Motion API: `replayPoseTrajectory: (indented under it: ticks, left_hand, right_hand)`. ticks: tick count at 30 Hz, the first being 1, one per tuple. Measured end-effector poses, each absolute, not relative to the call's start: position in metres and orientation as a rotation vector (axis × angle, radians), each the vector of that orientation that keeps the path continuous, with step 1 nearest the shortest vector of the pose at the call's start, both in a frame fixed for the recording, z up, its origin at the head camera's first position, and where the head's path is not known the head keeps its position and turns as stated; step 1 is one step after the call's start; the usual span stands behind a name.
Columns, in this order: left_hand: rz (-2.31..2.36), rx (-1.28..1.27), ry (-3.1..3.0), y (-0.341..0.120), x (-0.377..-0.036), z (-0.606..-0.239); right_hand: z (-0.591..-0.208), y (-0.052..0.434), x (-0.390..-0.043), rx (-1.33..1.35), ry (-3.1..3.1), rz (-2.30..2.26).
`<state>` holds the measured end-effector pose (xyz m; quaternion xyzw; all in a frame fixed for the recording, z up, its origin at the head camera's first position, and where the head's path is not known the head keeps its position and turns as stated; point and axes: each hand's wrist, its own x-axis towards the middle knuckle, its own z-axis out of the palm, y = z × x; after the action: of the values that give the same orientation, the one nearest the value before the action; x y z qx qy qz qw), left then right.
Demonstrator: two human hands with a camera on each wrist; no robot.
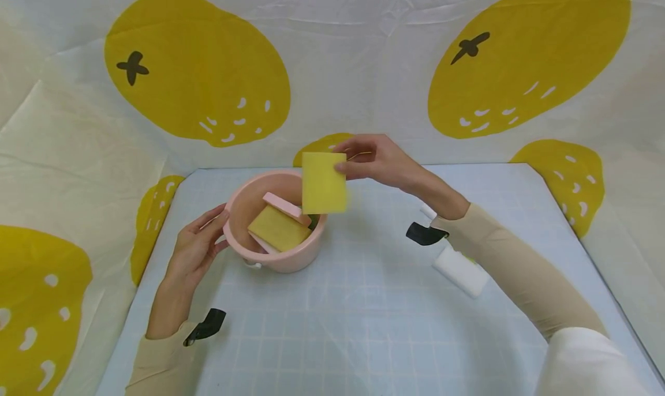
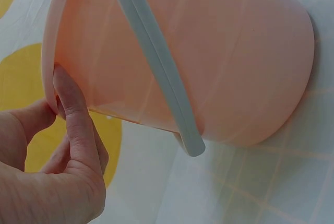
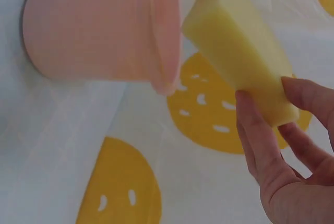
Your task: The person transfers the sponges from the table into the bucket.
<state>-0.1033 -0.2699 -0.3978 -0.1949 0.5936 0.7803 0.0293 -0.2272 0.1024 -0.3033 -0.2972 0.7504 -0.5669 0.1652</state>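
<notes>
My left hand (image 1: 194, 249) pinches the rim of a pink bucket (image 1: 293, 262) on its left side; in the left wrist view, thumb and fingers lie on either side of the bucket's rim (image 2: 48, 51). Over the bucket's right rim, my right hand (image 1: 381, 162) holds a yellow sponge (image 1: 323, 183) by its edge between thumb and fingers. The right wrist view shows the sponge (image 3: 240, 51) as a thick block just beyond the bucket's mouth. Inside the bucket lie a darker yellow sponge (image 1: 279, 227), a pink block (image 1: 283, 205) and other partly hidden pieces.
On the table (image 1: 332, 327) to the right lies a white sponge block (image 1: 461, 271) with a bit of green at its edge. A small white piece (image 1: 428, 211) shows partly behind my right forearm. The bucket's pale handle (image 2: 156, 62) hangs down its side. Lemon-print cloth (image 1: 363, 67) walls the table.
</notes>
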Motion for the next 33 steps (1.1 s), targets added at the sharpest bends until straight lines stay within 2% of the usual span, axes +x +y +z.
replayPoseTrajectory:
  ticks: [33]
  left_hand:
    - [2.359, -0.675, 1.86, -0.269, -0.105, -0.399]
  right_hand:
    - [-0.342, -0.015, -0.217, -1.19, 2.248, -1.198]
